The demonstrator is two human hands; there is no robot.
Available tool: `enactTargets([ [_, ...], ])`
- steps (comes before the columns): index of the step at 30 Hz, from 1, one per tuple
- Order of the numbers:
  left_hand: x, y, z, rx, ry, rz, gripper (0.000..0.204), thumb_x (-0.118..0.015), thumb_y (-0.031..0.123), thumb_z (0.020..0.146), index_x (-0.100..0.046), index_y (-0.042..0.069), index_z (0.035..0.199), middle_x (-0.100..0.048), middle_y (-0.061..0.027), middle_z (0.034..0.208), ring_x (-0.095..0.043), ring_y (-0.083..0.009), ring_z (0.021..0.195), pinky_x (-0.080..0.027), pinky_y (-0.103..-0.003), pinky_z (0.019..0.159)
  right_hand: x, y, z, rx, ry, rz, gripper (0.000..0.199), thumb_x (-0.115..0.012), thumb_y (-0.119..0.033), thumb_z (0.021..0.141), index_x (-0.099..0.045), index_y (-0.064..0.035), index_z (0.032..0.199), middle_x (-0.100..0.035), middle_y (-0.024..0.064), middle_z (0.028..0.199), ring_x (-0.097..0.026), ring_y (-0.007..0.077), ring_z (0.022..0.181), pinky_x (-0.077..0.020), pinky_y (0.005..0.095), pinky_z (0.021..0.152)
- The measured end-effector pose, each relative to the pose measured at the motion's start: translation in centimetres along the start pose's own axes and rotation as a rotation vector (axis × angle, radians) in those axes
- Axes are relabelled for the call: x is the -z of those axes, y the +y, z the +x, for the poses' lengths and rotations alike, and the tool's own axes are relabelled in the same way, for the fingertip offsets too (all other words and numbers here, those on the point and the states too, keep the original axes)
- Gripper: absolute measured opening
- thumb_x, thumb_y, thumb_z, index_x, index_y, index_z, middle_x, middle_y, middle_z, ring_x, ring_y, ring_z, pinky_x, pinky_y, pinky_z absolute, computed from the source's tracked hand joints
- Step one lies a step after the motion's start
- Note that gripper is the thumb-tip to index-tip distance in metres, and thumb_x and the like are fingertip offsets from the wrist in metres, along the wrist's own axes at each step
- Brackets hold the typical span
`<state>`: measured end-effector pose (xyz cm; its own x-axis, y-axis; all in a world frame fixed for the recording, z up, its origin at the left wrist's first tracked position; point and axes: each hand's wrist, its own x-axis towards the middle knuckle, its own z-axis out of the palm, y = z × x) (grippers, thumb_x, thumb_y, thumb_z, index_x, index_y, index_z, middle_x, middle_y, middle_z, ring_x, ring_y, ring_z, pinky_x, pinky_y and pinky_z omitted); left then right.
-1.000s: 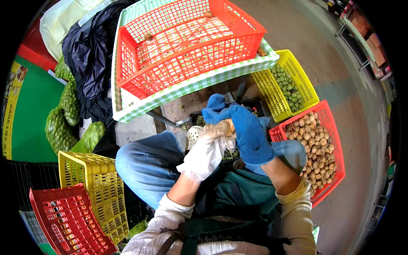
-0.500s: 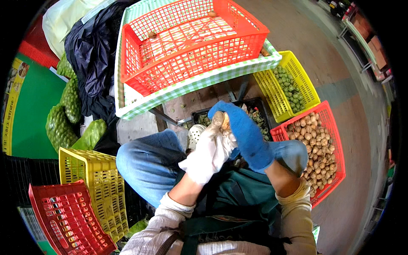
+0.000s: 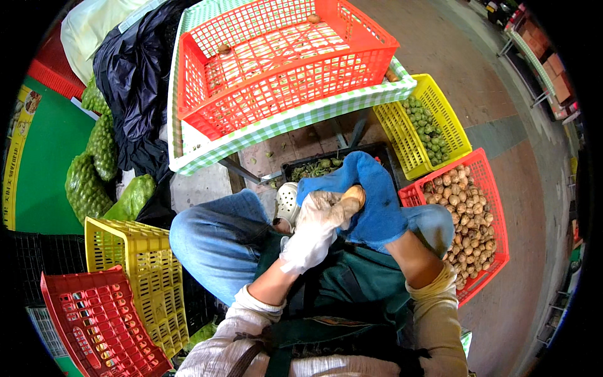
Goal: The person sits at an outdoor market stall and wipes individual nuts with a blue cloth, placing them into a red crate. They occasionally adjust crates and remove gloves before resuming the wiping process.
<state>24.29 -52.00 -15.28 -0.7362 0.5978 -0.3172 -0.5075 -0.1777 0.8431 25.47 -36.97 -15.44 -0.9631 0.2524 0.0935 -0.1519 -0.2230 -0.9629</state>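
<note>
— What do we have closest to us?

— Our own lap: a green apron over blue jeans, and just above it our two hands meeting around one walnut. Everything else we can place from that walnut.

— How is each grip set?

— Our left hand, in a white glove, has its fingers pressed together around the nut's lower end. Our right hand, in a blue glove, wraps the nut from the right and behind, fingers curled over it. So both are pinching the same walnut.

— Which way does the nut lie?

— Only its pale brown upper part shows between the gloves. Its long axis seems to run from lower left to upper right, the exposed end pointing up and away from us; the other end is hidden in the white glove.

— And around it?

— Just beyond the walnut sits a black tray with green husk scraps. To the right of the nut is a red basket full of brown walnuts, and beyond that a yellow basket with green unhusked ones. Left of the nut and nearer us stand an empty yellow crate and a red crate. Farthest off, past the tray, a large red basket rests on a table with a green checked cloth, and green mesh sacks lie far left.
</note>
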Motion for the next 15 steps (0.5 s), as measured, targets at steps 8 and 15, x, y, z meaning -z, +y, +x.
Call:
enactTargets([
  [8,-1.1,0.7,0.9,-0.764,0.355,0.611,0.037,-0.080,0.000,0.066,-0.061,0.004,0.098,-0.059,-0.0069,0.094,-0.058,-0.0183,0.087,-0.047,-0.028,0.077,-0.9,-1.1,0.1,0.171,-0.378,-0.304,0.035,-0.048,-0.020,0.091,-0.053,0.0000,0.119,-0.059,0.0152,0.115,-0.058,0.0275,0.106,-0.0444,0.0355,0.093],
  [15,-0.7,-0.8,1.0,-0.942,0.349,0.815,0.033,-0.073,-0.001,0.072,-0.060,0.004,0.101,-0.057,-0.0128,0.098,-0.059,-0.0298,0.092,-0.047,-0.038,0.082,-1.3,1.0,-0.1,0.155,-0.153,-0.217,0.025,-0.049,-0.018,0.090,-0.061,-0.0008,0.102,-0.066,0.0131,0.102,-0.062,0.0221,0.096,-0.0470,0.0341,0.089],
])
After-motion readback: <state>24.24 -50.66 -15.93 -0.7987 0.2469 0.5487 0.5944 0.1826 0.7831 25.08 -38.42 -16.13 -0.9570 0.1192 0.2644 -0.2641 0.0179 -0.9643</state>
